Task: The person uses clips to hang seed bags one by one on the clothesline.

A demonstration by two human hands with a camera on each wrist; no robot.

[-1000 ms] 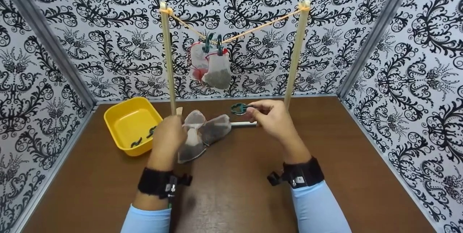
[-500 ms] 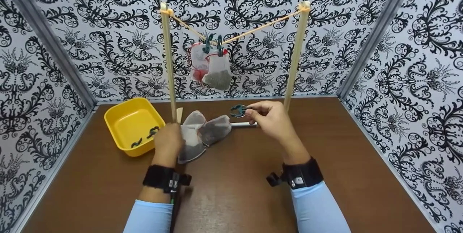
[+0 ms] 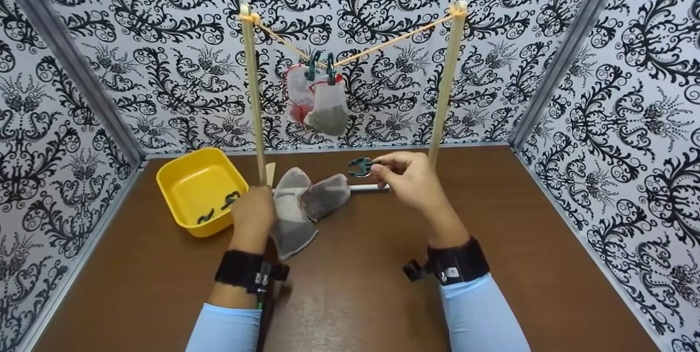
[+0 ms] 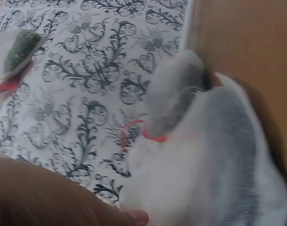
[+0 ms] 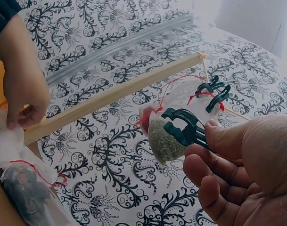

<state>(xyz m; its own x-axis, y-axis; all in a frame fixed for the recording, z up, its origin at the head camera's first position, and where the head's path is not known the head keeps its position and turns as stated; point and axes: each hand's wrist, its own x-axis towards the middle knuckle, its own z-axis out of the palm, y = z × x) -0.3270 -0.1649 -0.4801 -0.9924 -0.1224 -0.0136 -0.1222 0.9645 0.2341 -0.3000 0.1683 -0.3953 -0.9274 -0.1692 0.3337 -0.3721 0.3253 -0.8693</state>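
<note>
My left hand [image 3: 252,211] pinches the top of a white pouch [image 3: 295,234] with dark contents. In the left wrist view that pouch [image 4: 195,174] fills the middle, the thumb at its edge. My right hand [image 3: 407,177] holds a dark green plastic clip [image 3: 361,166] between thumb and fingers, its round jaws facing left. The clip [image 5: 183,127] shows sharply in the right wrist view. Two more pouches, one dark-filled [image 3: 327,196], lie behind the held one. From an orange string [image 3: 399,41] hang a pouch of green grains [image 3: 331,111] and a reddish one [image 3: 298,92], held by green clips [image 3: 331,70].
Two wooden posts, left [image 3: 253,89] and right [image 3: 449,76], carry the string. A yellow bin [image 3: 186,188] with a few dark clips stands left of my left hand. A pale rod [image 3: 369,188] lies on the brown table [image 3: 350,297]; patterned walls enclose it.
My left hand has come down slightly and taken hold of the near pouch, whose lower end has shifted toward me. The right hand stays nearly still with the clip.
</note>
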